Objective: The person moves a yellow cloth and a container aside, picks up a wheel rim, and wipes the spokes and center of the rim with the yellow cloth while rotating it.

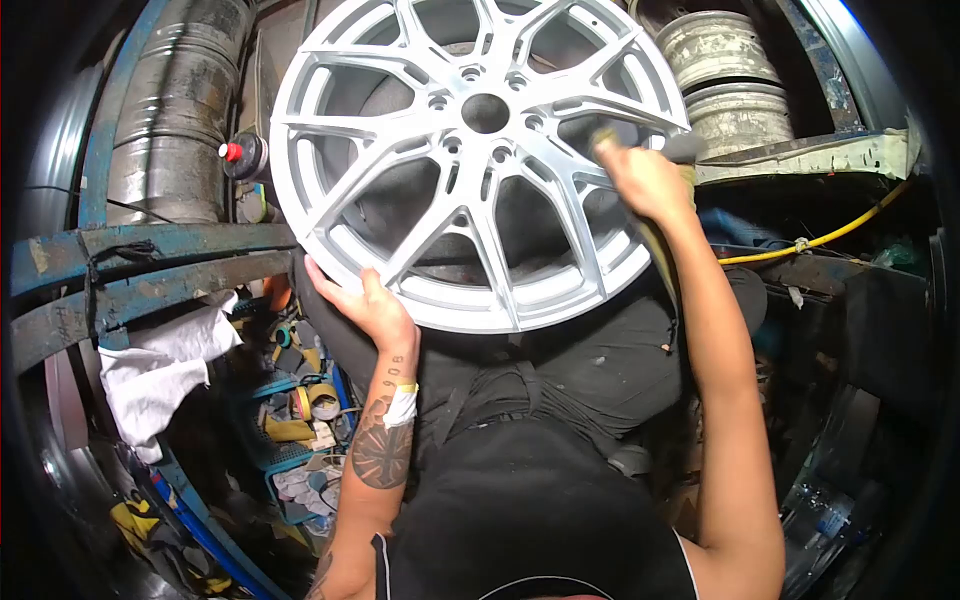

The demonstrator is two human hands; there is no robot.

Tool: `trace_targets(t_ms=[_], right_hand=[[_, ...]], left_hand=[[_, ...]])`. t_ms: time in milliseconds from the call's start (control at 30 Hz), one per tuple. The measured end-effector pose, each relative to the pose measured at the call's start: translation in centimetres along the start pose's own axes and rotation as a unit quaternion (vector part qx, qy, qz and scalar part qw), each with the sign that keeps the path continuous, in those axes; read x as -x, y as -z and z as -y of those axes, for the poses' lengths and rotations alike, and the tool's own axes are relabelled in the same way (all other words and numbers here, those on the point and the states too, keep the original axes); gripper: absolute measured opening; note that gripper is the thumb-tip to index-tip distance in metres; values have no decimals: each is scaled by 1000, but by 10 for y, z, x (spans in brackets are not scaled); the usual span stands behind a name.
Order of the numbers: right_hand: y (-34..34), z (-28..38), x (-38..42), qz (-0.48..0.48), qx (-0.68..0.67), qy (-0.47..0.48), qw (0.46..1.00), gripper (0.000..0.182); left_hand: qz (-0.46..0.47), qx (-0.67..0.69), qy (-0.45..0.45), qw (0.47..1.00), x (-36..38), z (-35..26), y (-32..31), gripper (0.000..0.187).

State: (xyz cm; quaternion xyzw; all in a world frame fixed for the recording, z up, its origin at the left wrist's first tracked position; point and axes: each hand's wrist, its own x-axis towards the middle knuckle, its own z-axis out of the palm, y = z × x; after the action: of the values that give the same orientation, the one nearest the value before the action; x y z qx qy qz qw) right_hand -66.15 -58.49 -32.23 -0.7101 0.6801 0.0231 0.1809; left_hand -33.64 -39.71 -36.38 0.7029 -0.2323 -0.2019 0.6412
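- The left hand [365,305] lies open against the lower left rim of a silver alloy wheel [470,150].
- The right hand [640,180] presses a small pad [682,148] on the spokes at the wheel's right side.
- A white rag [160,375] hangs left of the left hand.

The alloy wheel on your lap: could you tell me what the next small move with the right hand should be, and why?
Probably a short stroke inward along the spoke toward the hub. The right hand presses a small pad against the alloy wheel at a spoke's outer end near the rim, while the left hand steadies the lower rim, so the wheel seems braced for it.
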Motion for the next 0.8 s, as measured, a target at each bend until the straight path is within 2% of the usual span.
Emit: trace_targets(t_ms=[33,67,133,200,333,433,500,533,567,700,733,767,800], right_hand=[[-2,16,-4,62,68,6,996,88],[-1,16,-12,89,48,-12,995,89],[7,24,-11,134,11,-54,989,92],[0,27,-3,110,6,-55,992,90],[-14,32,12,77,-37,-59,995,81],[-29,49,42,22,-75,-25,997,66],[-27,65,67,31,-97,1,995,51],[-34,66,76,3,-104,26,994,49],[-38,69,81,-26,-112,53,992,46],[-37,55,63,-113,-231,-9,966,46],[-17,76,69,-162,-289,-34,943,47],[-1,101,78,-160,-304,-42,938,43],[-14,113,85,-153,-367,53,916,39]], left_hand=[[1,-10,-2,1000,-2,-3,-1,78],[5,32,13,999,-3,-2,-1,82],[18,-10,-19,1000,-6,9,5,85],[23,-54,-34,998,-10,11,6,87],[75,7,-15,997,-49,5,7,89],[139,7,-22,990,-106,5,7,88],[194,39,-14,980,-144,5,4,83],[222,25,-75,972,-166,22,5,83],[231,7,-66,971,-178,18,3,84],[248,36,-38,967,-195,26,1,85],[250,46,-29,967,-195,27,1,85],[248,49,-30,967,-195,22,-1,85],[245,51,-29,968,-193,19,-2,85]])
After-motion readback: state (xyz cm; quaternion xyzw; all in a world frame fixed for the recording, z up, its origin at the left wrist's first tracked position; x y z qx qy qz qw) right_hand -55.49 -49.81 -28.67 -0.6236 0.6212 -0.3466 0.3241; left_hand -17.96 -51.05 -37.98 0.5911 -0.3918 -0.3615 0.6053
